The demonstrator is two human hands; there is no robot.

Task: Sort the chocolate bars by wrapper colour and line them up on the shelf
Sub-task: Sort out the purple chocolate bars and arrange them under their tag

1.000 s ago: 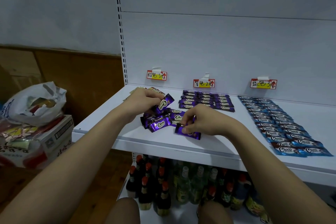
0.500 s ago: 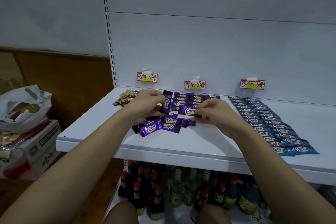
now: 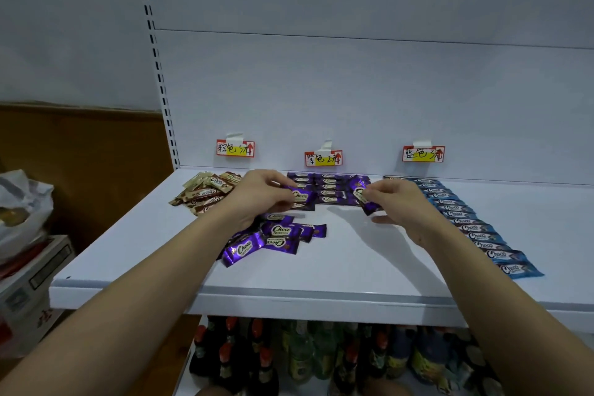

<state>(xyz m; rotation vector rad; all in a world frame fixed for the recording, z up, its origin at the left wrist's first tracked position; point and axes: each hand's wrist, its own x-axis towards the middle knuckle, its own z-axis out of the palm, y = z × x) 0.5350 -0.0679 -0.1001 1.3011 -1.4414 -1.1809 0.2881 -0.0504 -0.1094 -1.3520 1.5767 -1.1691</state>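
Your left hand pinches a purple bar by its left end, holding it just above the shelf at the front left corner of the purple rows. Your right hand grips a second purple bar, thumb and fingers curled round it, tilted on end at the right front corner of those rows.

The purple rows lie flat against the back of the shelf under the middle label. In front of them, near your left wrist, a loose heap of purple bars lies unsorted, some overlapping.

To the left, brown bars sit in a rough pile under the left label. To the right, blue bars run in a neat line from the back wall to near the front edge, under the right label.

Bottles stand on the level below. A plastic bag rests on boxes at far left.
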